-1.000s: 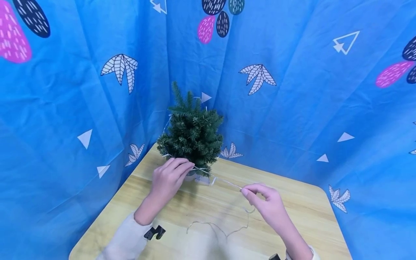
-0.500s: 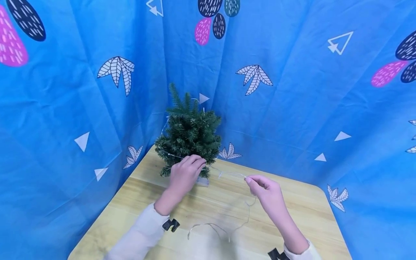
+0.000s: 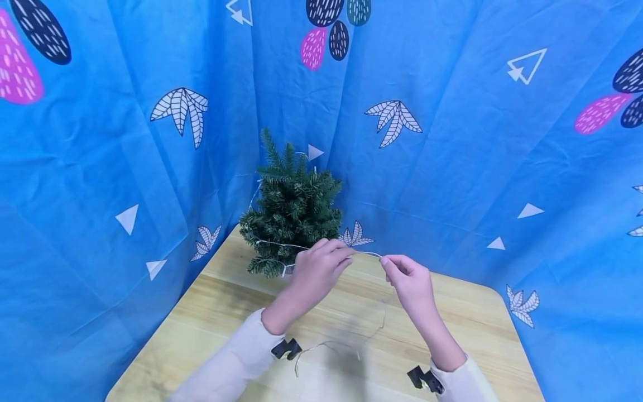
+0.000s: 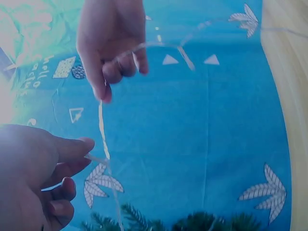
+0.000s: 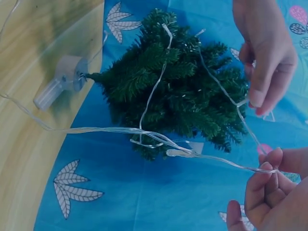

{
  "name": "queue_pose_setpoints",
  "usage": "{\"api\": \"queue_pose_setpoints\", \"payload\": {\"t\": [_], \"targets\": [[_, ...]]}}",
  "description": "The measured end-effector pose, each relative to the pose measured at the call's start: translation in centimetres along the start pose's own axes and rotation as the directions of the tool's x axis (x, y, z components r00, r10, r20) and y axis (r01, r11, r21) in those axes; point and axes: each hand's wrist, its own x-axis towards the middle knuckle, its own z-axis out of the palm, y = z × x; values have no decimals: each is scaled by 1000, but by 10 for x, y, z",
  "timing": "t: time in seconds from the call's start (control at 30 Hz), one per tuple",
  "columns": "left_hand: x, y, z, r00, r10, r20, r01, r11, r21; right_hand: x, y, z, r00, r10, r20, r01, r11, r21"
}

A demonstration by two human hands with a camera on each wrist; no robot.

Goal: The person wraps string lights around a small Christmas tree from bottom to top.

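Note:
A small artificial Christmas tree [image 3: 296, 206] stands on the table, with a thin string of fairy lights [image 3: 283, 244] strung round it. In front of the tree's right side, my left hand [image 3: 321, 268] pinches the string at a short bulb stub, between thumb and finger in the left wrist view. My right hand [image 3: 411, 285] grips the wire a little further right, and a short taut length [image 4: 102, 130] runs between both hands. From the right fingers several wire strands [image 5: 106, 130] trail back across the right wrist view. My left hand hides the tree's lower right in the head view.
A loose tail of wire [image 3: 321, 344] lies along the wooden table [image 3: 452, 329]. Patterned blue cloth [image 3: 442, 167] hangs close behind and left of the tree. The tree's pale round base [image 5: 72, 72] has a clear piece [image 5: 48, 94] beside it.
My left hand has moved right along the tree's front, drawing the string across the lower branches. My right hand has risen slightly, and the gap between the hands is smaller.

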Motion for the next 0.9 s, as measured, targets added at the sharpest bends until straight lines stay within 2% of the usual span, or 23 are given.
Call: {"api": "queue_pose_setpoints", "payload": {"t": [0.1, 0.33, 0.53, 0.67, 0.9], "targets": [[4, 8, 3, 1000, -2, 21, 2, 1000, 4, 2, 0, 3, 1000, -17, 0, 17, 1000, 14], [11, 18, 16, 998, 41, 43, -42, 999, 20, 3, -2, 6, 999, -39, 17, 38, 999, 23], [21, 18, 27, 1000, 27, 10, -27, 999, 18, 5, -3, 7, 999, -54, 4, 54, 999, 4], [27, 18, 30, 999, 48, -26, -47, 998, 43, 5, -3, 6, 998, -58, 0, 58, 998, -30], [32, 11, 33, 998, 66, -18, -65, 997, 37, 4, -3, 3, 999, -36, 30, 37, 999, -21]]}}
